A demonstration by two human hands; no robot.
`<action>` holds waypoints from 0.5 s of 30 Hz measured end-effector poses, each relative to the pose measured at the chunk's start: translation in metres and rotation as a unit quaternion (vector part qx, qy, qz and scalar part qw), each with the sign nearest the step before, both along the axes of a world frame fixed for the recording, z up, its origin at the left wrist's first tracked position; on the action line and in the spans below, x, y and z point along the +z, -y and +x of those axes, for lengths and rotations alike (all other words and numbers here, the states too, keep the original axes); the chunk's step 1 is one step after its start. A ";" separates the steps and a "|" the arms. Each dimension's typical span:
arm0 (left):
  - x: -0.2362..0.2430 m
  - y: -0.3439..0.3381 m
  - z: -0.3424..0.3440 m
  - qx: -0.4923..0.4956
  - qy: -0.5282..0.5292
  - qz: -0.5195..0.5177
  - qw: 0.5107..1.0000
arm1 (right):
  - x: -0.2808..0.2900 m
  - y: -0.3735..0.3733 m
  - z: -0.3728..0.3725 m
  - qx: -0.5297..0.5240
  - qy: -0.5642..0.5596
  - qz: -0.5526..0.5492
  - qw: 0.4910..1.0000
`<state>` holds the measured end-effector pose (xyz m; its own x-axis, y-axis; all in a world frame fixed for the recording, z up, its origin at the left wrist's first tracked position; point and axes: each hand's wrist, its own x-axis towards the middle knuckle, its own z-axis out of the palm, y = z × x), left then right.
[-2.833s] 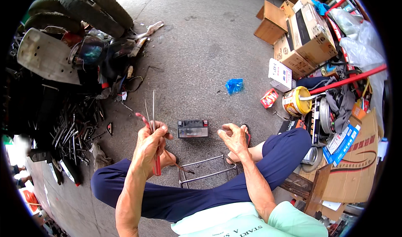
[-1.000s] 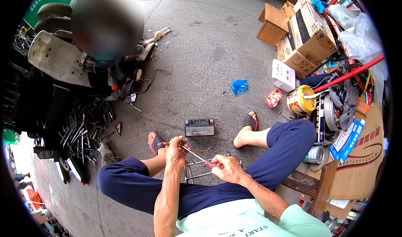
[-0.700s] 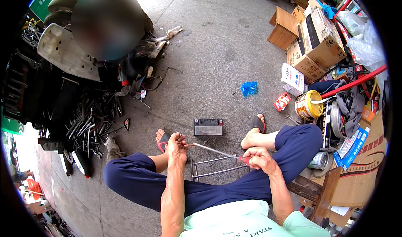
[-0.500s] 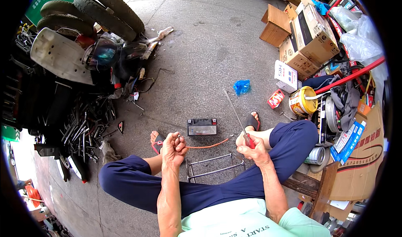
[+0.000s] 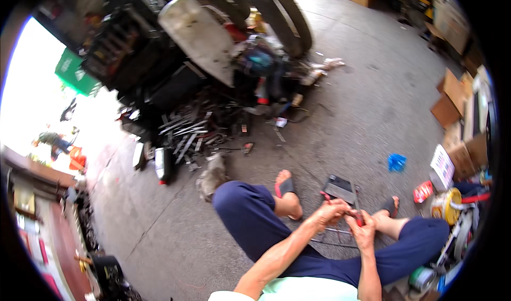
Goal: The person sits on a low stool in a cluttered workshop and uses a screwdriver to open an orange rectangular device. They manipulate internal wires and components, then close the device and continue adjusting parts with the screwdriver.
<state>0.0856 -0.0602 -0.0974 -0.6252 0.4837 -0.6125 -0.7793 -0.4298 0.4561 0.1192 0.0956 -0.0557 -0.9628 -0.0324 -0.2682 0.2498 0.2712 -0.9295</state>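
My left hand [image 5: 332,211] is closed, its fingers curled around a thin orange-red cable. Little of that cable shows now; a small red piece [image 5: 324,195] sticks out beyond the fingers. Right beside it, my right hand [image 5: 363,231] grips a screwdriver by its red handle [image 5: 360,218], the slim metal shaft [image 5: 355,195] pointing away from me. Both hands meet or nearly touch, and blur hides what lies between the fingertips. A black battery with a grey label [image 5: 338,188] rests on the ground just beyond them. Under the hands, a metal rod frame [image 5: 332,242] is partly covered.
Loose tools [image 5: 183,136] are heaped at the left, below tyres [image 5: 282,16] and a pale plastic panel [image 5: 197,38]. A grey rag [image 5: 213,177] lies by my left knee. A blue bag [image 5: 396,162], a yellow bucket [image 5: 447,205] and cardboard boxes [image 5: 468,155] stand right.
The view has swung left, so everything sits farther right in it. My hands, apart before with the cable stretched between them, have come together. The screwdriver now stands close to the left hand.
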 end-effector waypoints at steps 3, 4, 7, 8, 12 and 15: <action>-0.002 -0.003 0.000 -0.003 -0.023 -0.040 0.999 | -0.017 -0.004 0.006 -0.029 0.009 -0.065 0.997; -0.005 -0.004 0.001 -0.012 -0.014 -0.053 0.998 | -0.022 -0.005 0.007 -0.034 0.000 -0.063 0.997; -0.004 -0.008 0.006 -0.002 -0.028 -0.061 0.998 | -0.031 -0.011 0.009 -0.020 0.002 -0.048 0.999; -0.014 -0.012 0.005 -0.005 -0.025 -0.064 0.998 | -0.033 -0.010 0.008 -0.023 -0.014 -0.058 0.998; -0.015 -0.020 0.005 -0.017 -0.053 -0.082 0.995 | -0.048 -0.021 0.002 -0.028 -0.010 -0.091 0.995; -0.009 -0.025 0.000 -0.021 -0.076 -0.098 0.992 | -0.046 -0.024 -0.001 -0.046 -0.005 -0.086 0.995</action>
<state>0.0855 -0.0350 -0.1066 -0.7000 0.3915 -0.5972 -0.7099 -0.2905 0.6416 0.1186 0.1194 -0.1020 -0.9662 0.0119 -0.2576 0.2577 0.0835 -0.9626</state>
